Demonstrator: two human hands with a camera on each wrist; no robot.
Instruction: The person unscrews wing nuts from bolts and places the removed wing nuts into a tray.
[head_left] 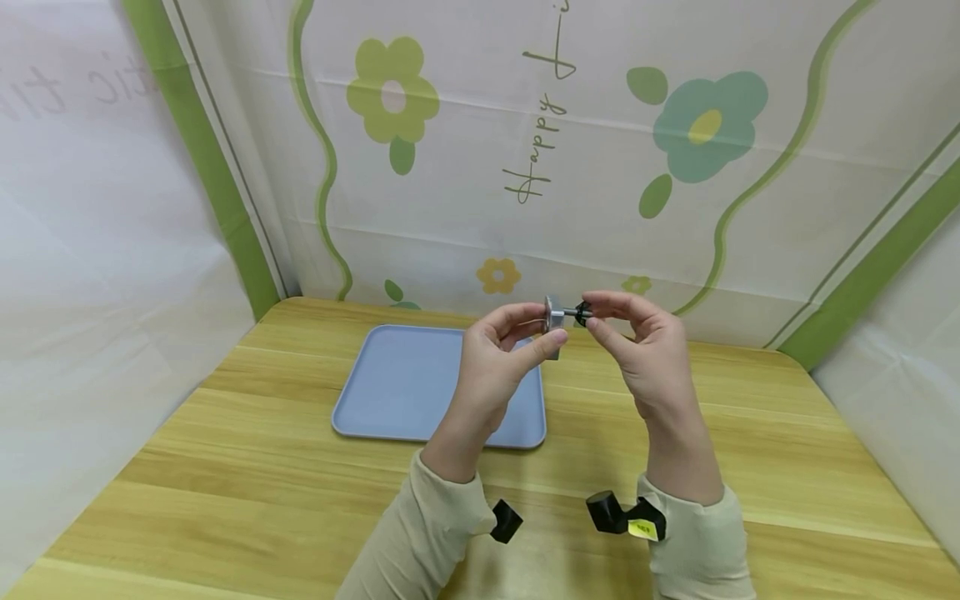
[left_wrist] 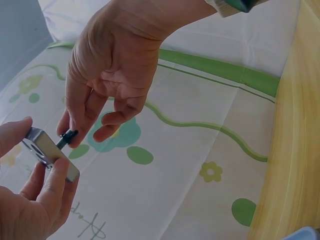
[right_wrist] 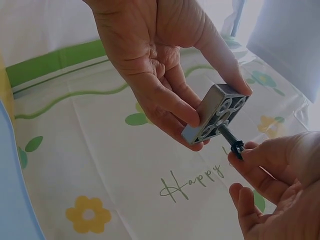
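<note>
My left hand [head_left: 491, 358] holds a small rectangular metal block [right_wrist: 206, 107] by its edges, between thumb and fingers. In the right wrist view, the block's exposed face has several round holes. A threaded screw [right_wrist: 228, 134] sticks out from that face. At its outer end sits a small black piece [right_wrist: 237, 148], which looks like a nut or knob. My right hand [head_left: 656, 350] pinches this black piece between thumb and fingertips. Both hands are raised above the table's far side. How deep the screw sits in the block is hidden.
A light blue tray [head_left: 405, 383] lies on the wooden table [head_left: 247, 467], behind and left of my left forearm. A white cloth backdrop [head_left: 450, 208] with printed flowers rises at the table's far edge. Black wrist camera mounts [head_left: 606, 512] hang from both sleeves.
</note>
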